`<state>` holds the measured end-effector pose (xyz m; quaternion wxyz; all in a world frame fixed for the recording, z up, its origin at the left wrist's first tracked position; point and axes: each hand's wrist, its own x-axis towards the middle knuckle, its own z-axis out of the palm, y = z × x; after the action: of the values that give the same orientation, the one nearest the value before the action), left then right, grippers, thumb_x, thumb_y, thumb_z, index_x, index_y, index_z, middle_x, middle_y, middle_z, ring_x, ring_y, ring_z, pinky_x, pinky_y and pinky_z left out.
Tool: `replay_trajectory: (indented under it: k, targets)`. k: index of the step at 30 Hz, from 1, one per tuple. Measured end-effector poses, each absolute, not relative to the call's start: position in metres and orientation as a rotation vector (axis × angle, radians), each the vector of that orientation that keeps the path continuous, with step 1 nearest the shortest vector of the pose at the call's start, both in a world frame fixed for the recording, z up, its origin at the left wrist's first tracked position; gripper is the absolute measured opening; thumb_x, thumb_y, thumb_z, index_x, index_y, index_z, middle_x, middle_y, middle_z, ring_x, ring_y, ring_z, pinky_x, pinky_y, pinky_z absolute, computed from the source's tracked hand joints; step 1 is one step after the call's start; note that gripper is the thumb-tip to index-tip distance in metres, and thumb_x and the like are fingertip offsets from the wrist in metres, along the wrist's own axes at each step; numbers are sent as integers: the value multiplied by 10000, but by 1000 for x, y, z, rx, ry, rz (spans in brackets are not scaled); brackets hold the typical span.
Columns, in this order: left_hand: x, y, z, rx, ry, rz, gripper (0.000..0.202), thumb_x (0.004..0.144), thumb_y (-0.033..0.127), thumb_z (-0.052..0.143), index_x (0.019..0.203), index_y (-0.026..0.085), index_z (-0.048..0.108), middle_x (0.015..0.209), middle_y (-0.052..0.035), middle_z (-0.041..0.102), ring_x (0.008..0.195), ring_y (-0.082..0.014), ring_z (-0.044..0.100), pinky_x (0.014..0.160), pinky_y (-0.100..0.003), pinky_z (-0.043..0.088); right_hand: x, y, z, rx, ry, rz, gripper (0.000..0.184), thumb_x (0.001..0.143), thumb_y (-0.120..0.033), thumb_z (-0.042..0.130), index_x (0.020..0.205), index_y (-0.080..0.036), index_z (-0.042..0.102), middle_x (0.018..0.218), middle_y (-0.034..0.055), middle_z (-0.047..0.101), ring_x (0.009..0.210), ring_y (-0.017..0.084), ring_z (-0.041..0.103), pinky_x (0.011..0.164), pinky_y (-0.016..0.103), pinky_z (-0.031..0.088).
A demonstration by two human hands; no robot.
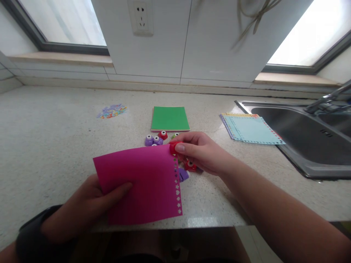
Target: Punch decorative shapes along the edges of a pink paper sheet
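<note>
My left hand grips a magenta sheet of paper at its lower left, thumb on top and fingers underneath. Small stars, hearts and other cut-outs run in a row down the sheet's right edge. Closed between the thumb and fingers of my right hand is a red craft punch, set at the sheet's upper right corner. Around and beneath that hand lie more punches: purple ones, a red one, another red one and a purple one on its side. Some are partly hidden by the paper and hand.
Behind the punches lies a stack of paper with a green sheet on top. Punched light blue sheets rest beside the metal sink at right. A pile of tiny paper cut-outs is at back left on the speckled counter.
</note>
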<state>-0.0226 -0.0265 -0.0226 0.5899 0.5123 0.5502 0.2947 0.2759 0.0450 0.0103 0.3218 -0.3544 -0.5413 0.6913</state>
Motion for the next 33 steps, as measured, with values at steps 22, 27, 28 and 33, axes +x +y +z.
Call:
replay_trajectory:
  k: [22,27,28,33]
  targets:
    - [-27,-26,-27,1207,1293,695,359,849,432,767,1182,310,713,1162,-25,778,985,-275,752,828,-329,648,282,48,12,-890,-1450,1788,282,844,-429,792,935,-171,722,682,-15,603,523,81,489,420,198,374]
    - [-26,-25,-26,1219,1307,702,384,825,448,784,1167,284,725,1143,-40,784,971,-292,755,806,-329,653,282,48,11,-886,-1455,1758,267,847,-415,793,931,-171,725,692,-11,612,540,83,496,430,194,377]
    - [-26,-26,-26,1222,1309,704,391,820,451,787,1164,275,727,1140,-46,785,965,-296,756,800,-333,654,282,48,11,-885,-1445,1762,266,846,-415,794,929,-172,725,699,-9,616,543,83,495,432,194,381]
    - [-25,-27,-23,1187,1323,692,407,835,431,777,1203,267,713,1186,-58,771,995,-300,748,836,-358,647,281,48,11,-879,-1421,1774,257,839,-407,799,907,-169,728,680,-10,608,529,82,486,425,191,379]
